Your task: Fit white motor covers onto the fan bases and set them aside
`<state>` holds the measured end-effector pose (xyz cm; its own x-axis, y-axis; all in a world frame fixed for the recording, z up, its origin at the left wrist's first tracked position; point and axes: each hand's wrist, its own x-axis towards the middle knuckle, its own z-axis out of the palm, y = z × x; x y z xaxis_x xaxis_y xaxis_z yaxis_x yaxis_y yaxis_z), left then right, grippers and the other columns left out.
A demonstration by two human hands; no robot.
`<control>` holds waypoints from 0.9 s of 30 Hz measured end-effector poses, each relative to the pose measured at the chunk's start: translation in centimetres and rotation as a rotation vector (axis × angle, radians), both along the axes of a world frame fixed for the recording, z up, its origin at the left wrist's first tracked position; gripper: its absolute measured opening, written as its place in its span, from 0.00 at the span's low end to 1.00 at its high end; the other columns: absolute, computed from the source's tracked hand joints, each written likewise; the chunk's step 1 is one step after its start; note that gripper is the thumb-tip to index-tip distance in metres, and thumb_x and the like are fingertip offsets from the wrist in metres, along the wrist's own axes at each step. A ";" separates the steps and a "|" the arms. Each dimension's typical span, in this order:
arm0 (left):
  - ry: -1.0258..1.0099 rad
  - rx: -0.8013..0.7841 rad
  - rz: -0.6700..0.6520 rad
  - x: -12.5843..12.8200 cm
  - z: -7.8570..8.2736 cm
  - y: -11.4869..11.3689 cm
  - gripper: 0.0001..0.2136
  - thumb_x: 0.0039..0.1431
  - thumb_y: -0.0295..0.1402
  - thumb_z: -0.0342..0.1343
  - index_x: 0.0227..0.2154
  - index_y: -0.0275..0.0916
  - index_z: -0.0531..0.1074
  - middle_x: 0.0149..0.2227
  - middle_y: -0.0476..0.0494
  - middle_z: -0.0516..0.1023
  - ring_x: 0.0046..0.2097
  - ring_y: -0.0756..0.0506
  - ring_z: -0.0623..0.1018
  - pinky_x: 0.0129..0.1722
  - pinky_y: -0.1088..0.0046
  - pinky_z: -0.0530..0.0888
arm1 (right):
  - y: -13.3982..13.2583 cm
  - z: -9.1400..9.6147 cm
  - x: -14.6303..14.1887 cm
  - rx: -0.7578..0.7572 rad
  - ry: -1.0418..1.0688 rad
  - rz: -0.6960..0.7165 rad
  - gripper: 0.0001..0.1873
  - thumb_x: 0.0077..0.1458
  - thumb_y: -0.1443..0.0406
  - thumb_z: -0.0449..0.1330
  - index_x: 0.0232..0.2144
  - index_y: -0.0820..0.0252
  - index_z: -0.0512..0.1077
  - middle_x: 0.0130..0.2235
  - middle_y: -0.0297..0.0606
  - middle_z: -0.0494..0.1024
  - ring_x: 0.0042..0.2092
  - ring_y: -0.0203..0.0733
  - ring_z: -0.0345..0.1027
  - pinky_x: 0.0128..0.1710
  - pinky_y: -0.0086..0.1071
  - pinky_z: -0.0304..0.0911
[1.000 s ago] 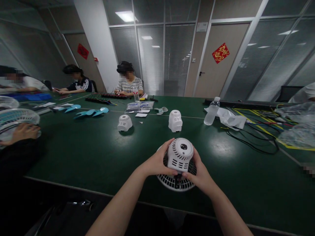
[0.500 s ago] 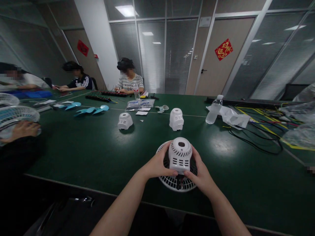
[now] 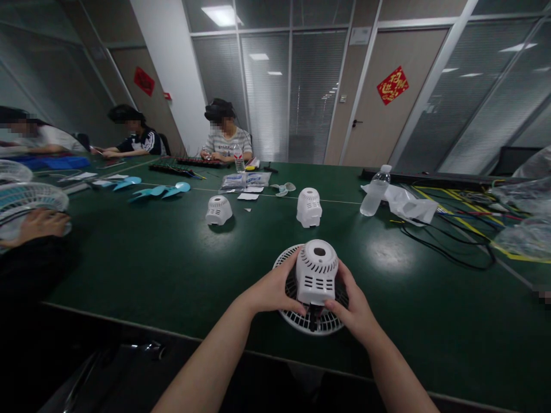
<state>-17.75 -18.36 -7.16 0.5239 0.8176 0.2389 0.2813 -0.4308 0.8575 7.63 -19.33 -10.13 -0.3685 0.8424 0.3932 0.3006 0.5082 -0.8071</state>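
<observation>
Between my two hands is a white slotted fan motor cover (image 3: 317,274), with a dark round hole in its top. My left hand (image 3: 275,291) grips its left side, thumb low at the front edge. On the other side, my right hand (image 3: 355,307) holds it with the thumb near the lower front corner. Beneath the cover lies a round white fan grille (image 3: 297,322) on the table; a black part shows at its front middle. Two similar white covers stand farther back, a left one (image 3: 218,210) and a right one (image 3: 309,207).
Blue fan blades (image 3: 166,191) lie at the left on the green table (image 3: 163,252). A co-worker's hand (image 3: 43,225) rests on another fan grille (image 3: 37,198). A water bottle (image 3: 375,192), plastic sheet (image 3: 411,205) and black cables (image 3: 456,246) are at the right. Several people sit beyond.
The cover between my hands has shifted slightly to the right, and more of the black part beneath it shows. Both hands keep their hold on it.
</observation>
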 end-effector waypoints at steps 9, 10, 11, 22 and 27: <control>-0.043 -0.058 0.019 0.0 -0.2 -0.1 0.56 0.42 0.42 0.73 0.70 0.46 0.43 0.71 0.36 0.51 0.71 0.31 0.55 0.69 0.46 0.52 | 0.1 -0.4 -0.1 0.045 -0.002 -0.001 0.48 0.56 0.45 0.60 0.70 0.50 0.43 0.70 0.46 0.55 0.69 0.62 0.51 0.67 0.57 0.50; -0.048 -0.062 0.019 0.0 -0.2 0.0 0.56 0.43 0.42 0.73 0.70 0.46 0.43 0.71 0.36 0.51 0.71 0.31 0.55 0.69 0.46 0.52 | 0.1 -0.4 -0.2 0.046 -0.008 -0.004 0.50 0.56 0.45 0.61 0.70 0.51 0.43 0.70 0.47 0.54 0.69 0.62 0.50 0.67 0.57 0.49; -0.054 -0.066 0.017 0.0 -0.2 0.0 0.56 0.43 0.42 0.73 0.70 0.47 0.43 0.71 0.36 0.51 0.71 0.32 0.54 0.69 0.46 0.52 | 0.1 -0.4 -0.2 0.046 -0.016 -0.012 0.51 0.55 0.44 0.61 0.70 0.51 0.42 0.70 0.47 0.54 0.69 0.62 0.50 0.67 0.58 0.49; -0.126 -0.039 -0.020 -0.1 -0.1 0.3 0.55 0.42 0.40 0.73 0.69 0.47 0.46 0.70 0.36 0.53 0.70 0.32 0.55 0.69 0.46 0.52 | -0.1 -0.3 -0.3 0.072 -0.084 -0.040 0.51 0.54 0.47 0.63 0.70 0.52 0.42 0.70 0.48 0.54 0.69 0.63 0.50 0.66 0.60 0.49; -0.144 -0.016 -0.022 0.0 0.2 0.2 0.54 0.40 0.40 0.74 0.68 0.46 0.47 0.69 0.34 0.54 0.70 0.32 0.57 0.69 0.46 0.53 | -0.1 -0.6 -0.4 0.082 -0.081 -0.048 0.51 0.54 0.48 0.64 0.70 0.51 0.42 0.70 0.48 0.54 0.69 0.61 0.50 0.67 0.58 0.49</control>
<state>-17.74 -18.13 -6.92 0.5031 0.8106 0.2998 0.1456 -0.4214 0.8951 7.27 -19.39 -10.73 -0.3621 0.8259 0.4321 0.3889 0.5552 -0.7352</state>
